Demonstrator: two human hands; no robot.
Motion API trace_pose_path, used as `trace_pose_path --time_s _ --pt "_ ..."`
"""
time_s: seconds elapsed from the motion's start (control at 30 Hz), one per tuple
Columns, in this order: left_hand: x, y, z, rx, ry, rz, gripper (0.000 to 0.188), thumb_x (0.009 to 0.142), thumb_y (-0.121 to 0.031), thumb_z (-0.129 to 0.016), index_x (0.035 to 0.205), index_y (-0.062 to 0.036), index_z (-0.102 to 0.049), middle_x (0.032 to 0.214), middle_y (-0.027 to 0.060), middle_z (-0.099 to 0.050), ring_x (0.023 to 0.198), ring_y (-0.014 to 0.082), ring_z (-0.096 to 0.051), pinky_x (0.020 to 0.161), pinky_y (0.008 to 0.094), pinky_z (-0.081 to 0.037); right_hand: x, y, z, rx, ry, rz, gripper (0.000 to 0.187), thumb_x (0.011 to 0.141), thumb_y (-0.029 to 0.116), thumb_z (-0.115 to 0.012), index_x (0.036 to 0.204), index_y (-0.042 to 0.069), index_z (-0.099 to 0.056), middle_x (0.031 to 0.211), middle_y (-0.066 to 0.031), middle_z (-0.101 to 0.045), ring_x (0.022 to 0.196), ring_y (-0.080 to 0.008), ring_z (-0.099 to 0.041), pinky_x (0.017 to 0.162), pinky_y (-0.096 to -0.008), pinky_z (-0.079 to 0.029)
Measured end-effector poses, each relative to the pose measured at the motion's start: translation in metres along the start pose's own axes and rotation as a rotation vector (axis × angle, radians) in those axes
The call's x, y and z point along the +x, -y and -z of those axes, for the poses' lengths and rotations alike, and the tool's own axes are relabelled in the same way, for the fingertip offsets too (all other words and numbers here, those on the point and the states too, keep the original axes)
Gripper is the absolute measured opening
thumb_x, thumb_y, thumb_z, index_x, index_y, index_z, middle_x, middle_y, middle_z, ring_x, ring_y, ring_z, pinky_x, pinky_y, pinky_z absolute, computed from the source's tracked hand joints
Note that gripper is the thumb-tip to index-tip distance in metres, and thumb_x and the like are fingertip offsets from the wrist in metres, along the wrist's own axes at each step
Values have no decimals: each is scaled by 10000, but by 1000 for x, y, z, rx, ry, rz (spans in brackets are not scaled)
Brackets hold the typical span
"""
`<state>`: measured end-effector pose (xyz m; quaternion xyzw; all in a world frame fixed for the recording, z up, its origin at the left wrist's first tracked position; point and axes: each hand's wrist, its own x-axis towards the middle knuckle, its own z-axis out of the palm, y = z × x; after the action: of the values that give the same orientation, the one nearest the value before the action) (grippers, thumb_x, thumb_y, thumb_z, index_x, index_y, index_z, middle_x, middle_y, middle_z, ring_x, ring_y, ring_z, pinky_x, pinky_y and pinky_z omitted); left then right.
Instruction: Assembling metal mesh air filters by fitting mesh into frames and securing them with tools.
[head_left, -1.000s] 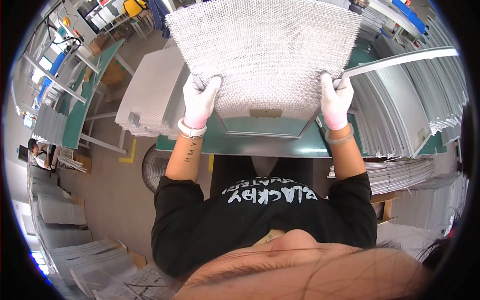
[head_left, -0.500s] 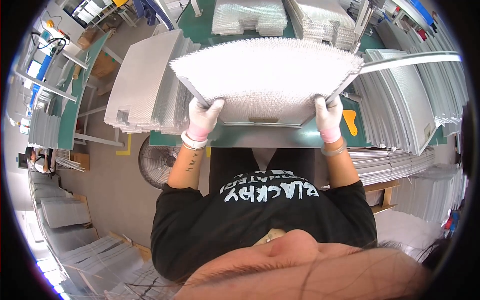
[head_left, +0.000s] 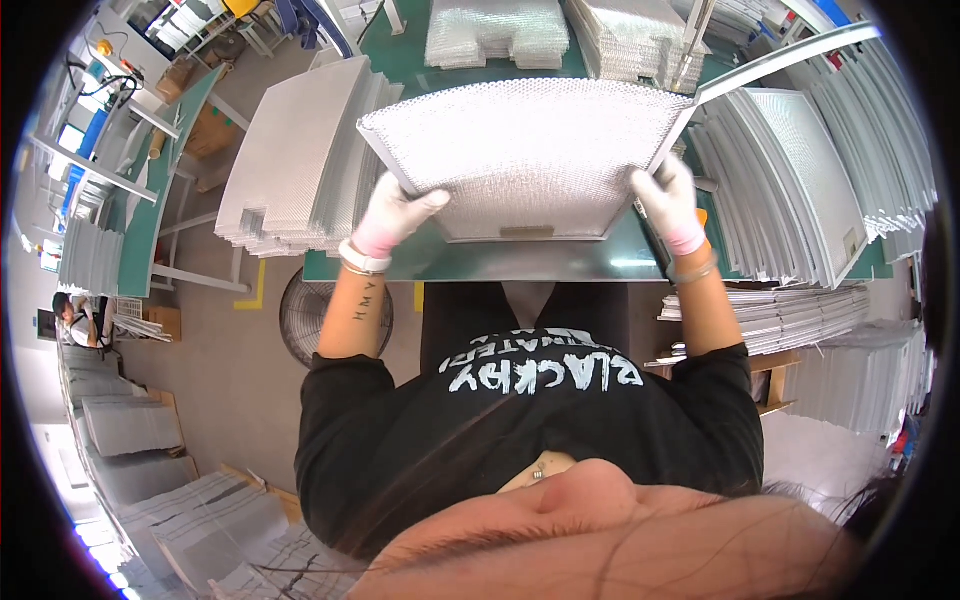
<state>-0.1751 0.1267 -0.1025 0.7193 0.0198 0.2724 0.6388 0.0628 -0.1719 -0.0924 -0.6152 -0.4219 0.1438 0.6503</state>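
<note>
A silvery mesh filter panel (head_left: 530,150) with a thin metal frame is held tilted up over the green table. My left hand (head_left: 398,212), in a white glove, is closed on its left edge, thumb on the front face. On the right edge my right hand (head_left: 666,203), gloved too, grips with the thumb in front and the fingers behind, hidden. A small tan handle or label patch (head_left: 526,232) sits near the panel's lower edge. Just beyond my right hand, part of an orange-yellow scraper (head_left: 702,215) shows.
Stacked mesh sheets (head_left: 290,150) stand left on the green table (head_left: 480,268); more stacks (head_left: 497,35) lie at the back. Framed panels (head_left: 800,180) lean at the right. A metal bar (head_left: 790,62) crosses the upper right. A floor fan (head_left: 325,320) stands below left.
The panel has tilted and shifted slightly, its top right corner moving left and its mesh showing more clearly. My left hand moved a little left; my right hand now covers most of the scraper.
</note>
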Motion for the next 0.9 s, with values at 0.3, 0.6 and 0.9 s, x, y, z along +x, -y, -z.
trace_pose_path --time_s 0.3,0.6,0.9 --pt "22 -60 -28 -2 -294 -356 169 836 91 -544 958 34 -647 942 59 -664 842 109 -609 780 243 -486 24 59 -21 -81 -369 225 111 926 9 -575 1014 0 -642 840 14 -617 746 -36 -516 701 -202 -439" --pt "4 -60 -20 -27 -80 -409 99 863 -50 -631 940 8 -614 949 115 -647 890 222 -615 829 332 -503 -8 51 -24 -150 -490 359 160 870 -28 -524 993 -14 -625 895 -81 -662 797 -140 -607 758 -275 -498" --pt "-36 24 -5 531 845 -83 514 842 -263 -633 1318 -81 -564 1364 159 -546 1273 378 -497 1089 452 -385 -85 63 -18 94 156 563 272 928 307 -631 809 71 -565 784 -96 -676 684 -248 -666 589 -358 -530"
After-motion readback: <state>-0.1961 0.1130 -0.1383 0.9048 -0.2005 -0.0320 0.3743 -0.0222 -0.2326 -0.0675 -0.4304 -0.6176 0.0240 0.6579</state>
